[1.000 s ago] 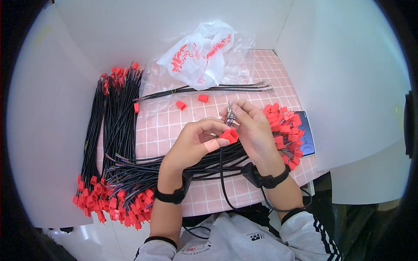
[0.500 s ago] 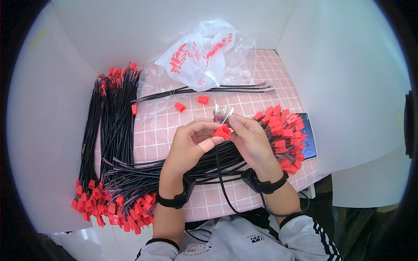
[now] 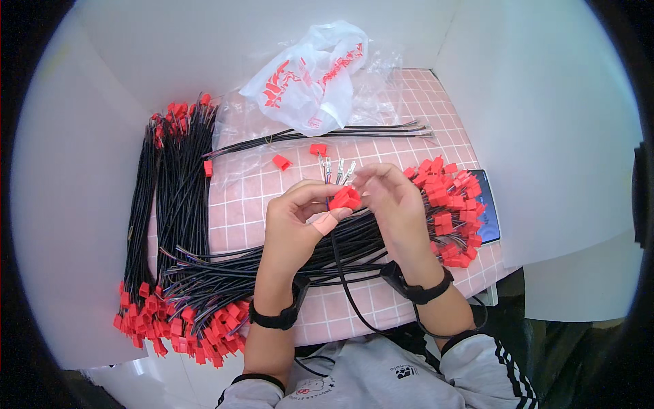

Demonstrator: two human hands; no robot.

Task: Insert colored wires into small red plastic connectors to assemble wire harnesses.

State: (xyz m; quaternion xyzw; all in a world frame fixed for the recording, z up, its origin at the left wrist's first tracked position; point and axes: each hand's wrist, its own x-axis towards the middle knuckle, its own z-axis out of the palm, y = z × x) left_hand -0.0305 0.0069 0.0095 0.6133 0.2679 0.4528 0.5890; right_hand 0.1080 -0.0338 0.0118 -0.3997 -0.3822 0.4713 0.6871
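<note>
My left hand [image 3: 293,221], a bandage-like strip on its thumb, pinches a small red plastic connector housing [image 3: 345,198]. The same hand keeps a black cable [image 3: 338,262] and its thin wires against the housing. Several bare metal crimp terminals [image 3: 334,169] fan out from those wires just above the housing, apart from it. My right hand [image 3: 395,208] is raised to the right of the terminals, its thumb and fingers parted and slightly blurred. Nothing shows between its fingers. Two loose red housings, one tilted [image 3: 282,162] and one farther back [image 3: 317,149], lie beyond my hands.
Black cables with red ends lie in a bundle [image 3: 184,184] on the left. Another bundle runs under my hands to red connectors [image 3: 446,204] beside a phone [image 3: 487,218]. Behind are loose cables [image 3: 368,132] and a white plastic bag [image 3: 317,88]. White panels [image 3: 545,136] surround the table.
My right hand has come away from the terminal it was pinching, and its fingers have parted. The terminals now fan out more. My left hand still holds the red housing.
</note>
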